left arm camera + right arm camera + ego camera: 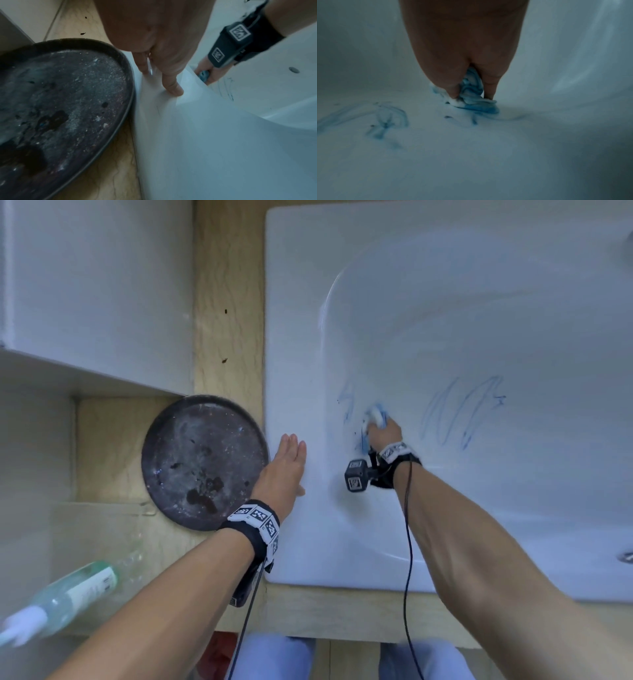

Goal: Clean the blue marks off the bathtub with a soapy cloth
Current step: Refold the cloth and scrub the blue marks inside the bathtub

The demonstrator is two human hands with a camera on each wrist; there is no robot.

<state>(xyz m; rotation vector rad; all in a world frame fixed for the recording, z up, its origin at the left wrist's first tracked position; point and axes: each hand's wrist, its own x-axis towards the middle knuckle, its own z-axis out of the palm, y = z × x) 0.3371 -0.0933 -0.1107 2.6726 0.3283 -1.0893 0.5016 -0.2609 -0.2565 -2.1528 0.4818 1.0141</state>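
The white bathtub (445,302) fills the right of the head view. Blue marks (459,412) scrawl across its inner wall, with fainter smeared ones (346,405) further left. My right hand (383,433) grips a bunched, blue-stained wet cloth (376,414) and presses it onto the smeared marks. In the right wrist view the cloth (474,100) is pinched between thumb and fingers against the tub floor (471,155), with blue smears (385,121) to its left. My left hand (287,463) lies flat with straight fingers on the tub's left rim (171,121).
A dark round tray (202,463) with stains lies on the wooden surround (226,302) just left of the tub. A green spray bottle (68,594) lies at lower left. A white cabinet (96,285) stands at upper left. A drain fitting (627,556) shows at right.
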